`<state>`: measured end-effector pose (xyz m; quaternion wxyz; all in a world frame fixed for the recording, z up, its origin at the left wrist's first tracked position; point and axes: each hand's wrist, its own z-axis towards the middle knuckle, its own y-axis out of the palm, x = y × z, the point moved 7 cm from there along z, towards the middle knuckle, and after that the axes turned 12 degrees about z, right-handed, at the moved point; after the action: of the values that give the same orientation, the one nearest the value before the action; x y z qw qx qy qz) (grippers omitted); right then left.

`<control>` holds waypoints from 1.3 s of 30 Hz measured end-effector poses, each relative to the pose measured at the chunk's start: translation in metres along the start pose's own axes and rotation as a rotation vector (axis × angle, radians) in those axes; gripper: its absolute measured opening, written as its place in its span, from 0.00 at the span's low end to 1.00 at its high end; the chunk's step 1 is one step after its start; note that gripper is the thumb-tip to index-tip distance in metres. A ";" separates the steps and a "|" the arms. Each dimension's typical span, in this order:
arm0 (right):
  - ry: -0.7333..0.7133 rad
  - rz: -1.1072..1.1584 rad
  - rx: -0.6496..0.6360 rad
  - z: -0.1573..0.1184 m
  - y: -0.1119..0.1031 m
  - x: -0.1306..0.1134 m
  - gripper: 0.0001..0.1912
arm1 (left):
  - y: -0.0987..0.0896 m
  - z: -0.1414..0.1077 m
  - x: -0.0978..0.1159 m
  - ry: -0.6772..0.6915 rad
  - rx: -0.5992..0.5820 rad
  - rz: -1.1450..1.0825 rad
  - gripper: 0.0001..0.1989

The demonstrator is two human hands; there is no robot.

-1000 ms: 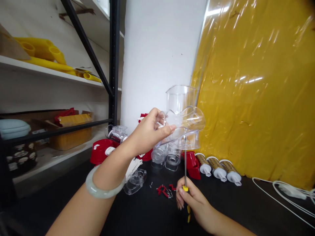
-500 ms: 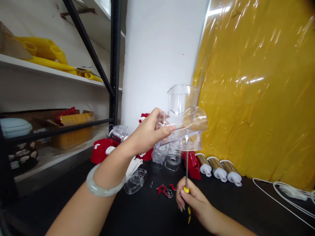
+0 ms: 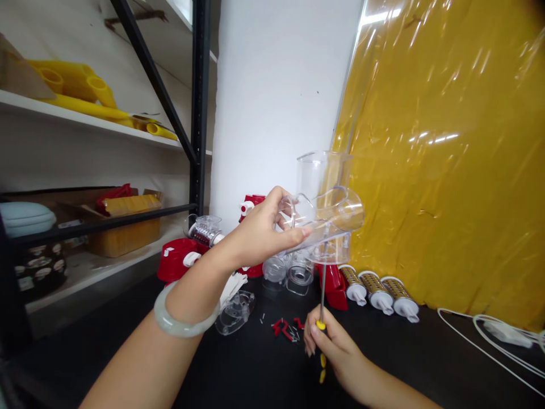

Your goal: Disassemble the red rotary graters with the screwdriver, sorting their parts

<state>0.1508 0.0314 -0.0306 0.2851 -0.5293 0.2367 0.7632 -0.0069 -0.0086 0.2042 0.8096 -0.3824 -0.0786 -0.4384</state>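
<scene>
My left hand (image 3: pixel 266 227) is closed around a clear plastic grater housing (image 3: pixel 326 210), a tubular body with a hopper standing up from it, raised above the table. Below it, my right hand (image 3: pixel 330 341) grips a screwdriver (image 3: pixel 322 295) with a yellow and dark handle. Its shaft points straight up and its upper end reaches into the housing's underside; the tip is hard to make out through the plastic. Small red plastic parts (image 3: pixel 283 329) and loose screws (image 3: pixel 293 334) lie on the black table to the left of my right hand.
Several grater drums (image 3: pixel 377 292) lie at the right by the yellow sheet. A clear base plate (image 3: pixel 235 312), white parts (image 3: pixel 232 288), red housings (image 3: pixel 176 258) and more clear housings (image 3: pixel 299 275) stand behind. A white cable (image 3: pixel 481 341) runs along the right; shelving (image 3: pixel 198 113) rises at the left.
The clear housing has shifted slightly right and turned a little more upright in my left hand. My right hand and the screwdriver stay beneath it, with the handle swung slightly left.
</scene>
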 end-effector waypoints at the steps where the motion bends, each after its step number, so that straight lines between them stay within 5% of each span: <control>1: -0.007 -0.035 0.020 0.000 -0.003 0.001 0.29 | 0.000 0.000 -0.001 -0.005 0.005 -0.008 0.27; 10: 0.017 -0.339 0.091 -0.006 -0.013 -0.002 0.23 | 0.001 -0.001 0.006 0.007 0.012 -0.023 0.28; 14: 0.089 -0.443 -0.033 -0.008 -0.008 -0.018 0.16 | -0.001 -0.001 0.008 0.005 0.033 -0.011 0.28; 18: 0.246 -0.505 -0.238 -0.007 -0.007 -0.041 0.33 | -0.002 -0.001 0.008 -0.014 0.024 -0.016 0.28; 21: 0.310 -0.494 -0.300 -0.006 -0.012 -0.053 0.34 | -0.002 -0.001 0.008 -0.015 0.020 -0.023 0.28; 25: 0.337 -0.436 -0.197 0.001 -0.019 -0.046 0.27 | -0.002 -0.001 0.008 -0.007 0.020 -0.021 0.28; 29: 0.260 -0.517 -0.048 0.005 -0.024 -0.042 0.33 | -0.003 -0.001 0.010 0.005 0.020 -0.030 0.28; 35: 0.162 -0.339 -0.219 0.000 -0.012 -0.054 0.35 | -0.002 -0.002 0.009 0.004 0.006 -0.053 0.27; 39: 0.113 -0.438 -0.042 0.005 -0.023 -0.050 0.38 | -0.002 -0.002 0.008 0.007 0.001 -0.058 0.27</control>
<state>0.1772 0.0419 0.0171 0.4193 -0.6158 0.1156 0.6570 -0.0044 -0.0163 0.2075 0.7970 -0.3781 -0.0873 -0.4628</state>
